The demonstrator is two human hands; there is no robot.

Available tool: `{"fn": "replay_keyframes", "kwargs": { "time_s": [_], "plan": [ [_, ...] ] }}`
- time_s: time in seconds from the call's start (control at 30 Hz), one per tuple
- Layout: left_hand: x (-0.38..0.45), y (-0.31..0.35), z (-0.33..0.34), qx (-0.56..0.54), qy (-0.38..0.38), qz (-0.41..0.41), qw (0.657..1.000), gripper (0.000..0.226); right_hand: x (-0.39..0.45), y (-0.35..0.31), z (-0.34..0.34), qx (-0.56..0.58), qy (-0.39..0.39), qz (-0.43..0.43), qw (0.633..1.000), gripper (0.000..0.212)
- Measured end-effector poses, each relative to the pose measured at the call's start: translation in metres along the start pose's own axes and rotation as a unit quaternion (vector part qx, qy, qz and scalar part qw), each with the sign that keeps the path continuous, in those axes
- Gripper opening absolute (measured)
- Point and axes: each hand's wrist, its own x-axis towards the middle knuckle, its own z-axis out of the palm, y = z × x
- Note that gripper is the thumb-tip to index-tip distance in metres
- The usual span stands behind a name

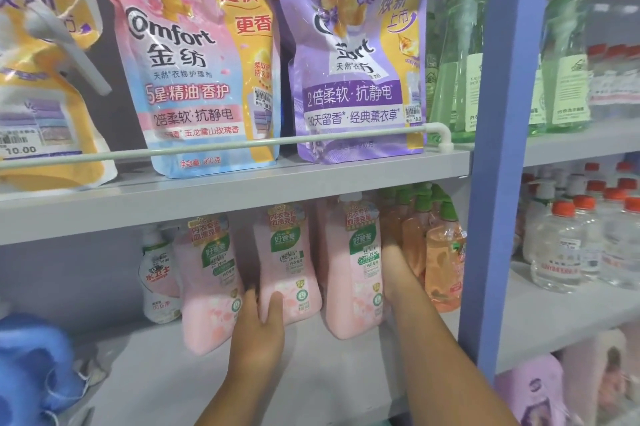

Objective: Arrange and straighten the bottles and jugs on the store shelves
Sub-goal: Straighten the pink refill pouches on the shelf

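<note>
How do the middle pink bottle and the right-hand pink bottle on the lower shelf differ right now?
The middle pink bottle sits further back and shows smaller; the right pink bottle stands nearer the shelf edge. The left hand grips the middle bottle low at its base, thumb across the front; the right hand is against the right bottle's side, fingers hidden behind it. Both share the same pink body, green label and neck tag.

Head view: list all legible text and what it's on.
"Comfort 金纺", "5星·精油香护", "2倍柔软·抗静电", "910克": pink pouch
"2倍柔软·抗静电", "经典薰衣草": purple pouch
"10.00": sticker on yellow pouch
"好爸爸", "29.00": pink bottle
Green bottles, clear bottles: label print too small and blurred.
</note>
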Motion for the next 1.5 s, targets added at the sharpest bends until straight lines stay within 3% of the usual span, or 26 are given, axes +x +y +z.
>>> {"fn": "replay_keyframes", "kwargs": {
  "time_s": [0.23, 0.3, 0.4, 0.47, 0.8, 0.87, 0.93, 1.0, 1.1, 1.13, 1.23, 1.4, 1.5],
  "plan": [
    [-0.016, 0.013, 0.006, -0.045, 0.034, 0.090, 0.994, 0.049, -0.008, 0.000, -0.001, -0.004, -0.067, -0.008, 0.998, 0.072],
    [-0.022, 0.018, 0.014, -0.012, 0.016, 0.121, 0.992, 0.065, -0.006, 0.000, -0.001, -0.001, -0.060, -0.007, 0.998, 0.071],
    [-0.025, 0.024, 0.024, 0.065, -0.009, 0.134, 0.989, 0.107, -0.004, 0.000, 0.000, 0.007, -0.054, 0.017, 0.998, 0.070],
    [-0.024, 0.025, 0.026, 0.073, -0.016, 0.123, 0.990, 0.112, -0.007, 0.001, 0.001, 0.015, -0.089, 0.025, 0.996, 0.077],
    [-0.019, 0.017, 0.023, 0.073, -0.005, 0.156, 0.985, 0.094, -0.001, 0.006, 0.002, 0.023, -0.117, 0.021, 0.993, 0.089],
    [-0.016, 0.015, 0.019, 0.068, -0.012, 0.152, 0.986, 0.094, -0.002, 0.005, 0.005, 0.033, -0.051, 0.007, 0.998, 0.088],
    [-0.013, 0.012, 0.015, 0.051, -0.019, 0.150, 0.987, 0.095, -0.015, 0.011, 0.004, 0.022, 0.058, -0.030, 0.998, 0.070],
    [-0.011, 0.011, 0.012, 0.032, -0.017, 0.155, 0.987, 0.090, -0.034, 0.026, 0.002, -0.043, 0.100, -0.131, 0.985, 0.067],
    [-0.008, 0.012, 0.009, 0.032, -0.007, 0.156, 0.987, 0.074, -0.059, 0.055, 0.005, -0.230, 0.045, -0.240, 0.942, 0.119],
    [-0.007, 0.012, 0.008, 0.035, -0.003, 0.152, 0.988, 0.067, -0.061, 0.058, 0.007, -0.292, 0.044, -0.266, 0.918, 0.126],
    [-0.009, 0.013, 0.005, 0.024, 0.017, 0.154, 0.988, 0.044, -0.062, 0.055, 0.010, -0.351, 0.076, -0.306, 0.882, 0.111],
    [-0.018, 0.010, 0.009, 0.059, 0.061, 0.215, 0.973, 0.037, -0.055, 0.051, -0.004, -0.298, 0.096, -0.297, 0.902, 0.111],
    [-0.014, 0.008, 0.011, 0.054, 0.078, 0.176, 0.980, 0.044, -0.052, 0.048, -0.007, -0.263, 0.071, -0.294, 0.916, 0.113]
  ]
}}
